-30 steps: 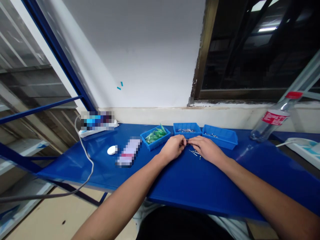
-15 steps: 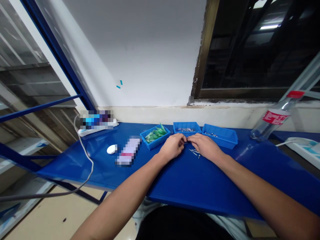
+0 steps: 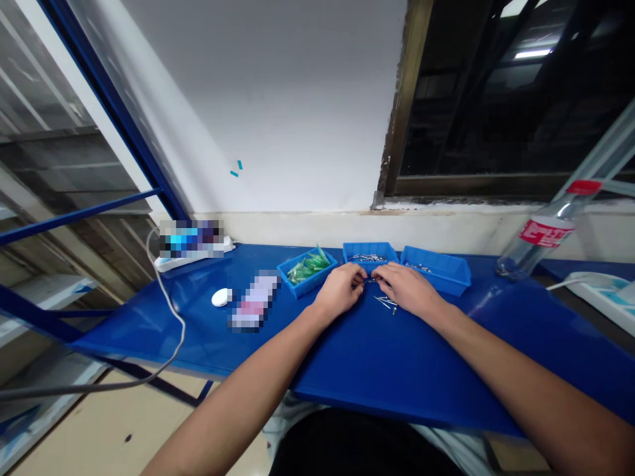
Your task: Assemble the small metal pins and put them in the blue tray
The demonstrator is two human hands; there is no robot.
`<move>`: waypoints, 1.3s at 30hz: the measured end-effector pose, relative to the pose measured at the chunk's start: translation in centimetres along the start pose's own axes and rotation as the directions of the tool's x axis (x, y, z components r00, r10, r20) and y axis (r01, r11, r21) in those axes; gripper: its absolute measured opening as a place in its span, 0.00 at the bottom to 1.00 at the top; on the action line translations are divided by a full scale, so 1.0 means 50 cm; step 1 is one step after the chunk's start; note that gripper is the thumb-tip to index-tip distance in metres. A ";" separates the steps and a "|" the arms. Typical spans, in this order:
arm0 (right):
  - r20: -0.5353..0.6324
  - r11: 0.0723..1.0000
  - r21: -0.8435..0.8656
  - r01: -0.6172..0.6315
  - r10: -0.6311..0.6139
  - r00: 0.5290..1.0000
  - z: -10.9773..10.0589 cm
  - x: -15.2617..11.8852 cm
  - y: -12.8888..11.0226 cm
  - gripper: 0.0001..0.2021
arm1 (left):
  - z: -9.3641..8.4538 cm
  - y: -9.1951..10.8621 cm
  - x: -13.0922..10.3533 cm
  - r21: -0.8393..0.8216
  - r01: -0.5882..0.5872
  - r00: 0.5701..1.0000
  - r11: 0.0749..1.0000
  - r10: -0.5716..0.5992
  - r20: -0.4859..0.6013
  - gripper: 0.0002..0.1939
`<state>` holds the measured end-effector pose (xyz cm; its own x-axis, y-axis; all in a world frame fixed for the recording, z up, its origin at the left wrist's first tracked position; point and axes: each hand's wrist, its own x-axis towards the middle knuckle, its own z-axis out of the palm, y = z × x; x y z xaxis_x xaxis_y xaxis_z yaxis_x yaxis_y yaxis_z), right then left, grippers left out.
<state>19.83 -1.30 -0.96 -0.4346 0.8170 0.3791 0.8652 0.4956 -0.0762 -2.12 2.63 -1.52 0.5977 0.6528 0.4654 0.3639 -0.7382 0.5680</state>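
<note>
My left hand (image 3: 342,289) has its fingers curled in front of the middle blue bin (image 3: 370,248), which holds thin metal screws. Facing it across a narrow gap, my right hand (image 3: 405,285) has bent fingers pressed together. Small metal pieces show between the fingertips; what each hand grips is too small to make out. Several loose screws (image 3: 385,303) lie on the blue table just below my right hand. To the left stands a blue bin (image 3: 313,283) with green packets. The right blue bin (image 3: 449,270) holds a few metal pieces at its left end.
A phone-like blurred object (image 3: 255,301) and a white round item (image 3: 221,297) lie on the left of the blue table (image 3: 387,370). A power strip (image 3: 193,256) with a grey cable is at the back left. A plastic bottle (image 3: 546,231) stands at the right.
The fingertips of my two hands have moved slightly apart, and small metal pieces now show between them. The bins and the loose screws are unmoved.
</note>
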 end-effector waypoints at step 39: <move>-0.072 0.950 -0.136 -0.280 0.272 0.960 -0.144 -0.094 0.170 0.60 | -0.025 0.044 -0.007 0.087 -0.021 1.000 0.996 0.020 0.009 0.30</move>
<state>31.05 -3.06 3.23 -0.1637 0.8975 0.4094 0.9778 0.2026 -0.0532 -2.40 1.00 0.41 0.6116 0.6363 0.4702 0.4123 -0.7636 0.4970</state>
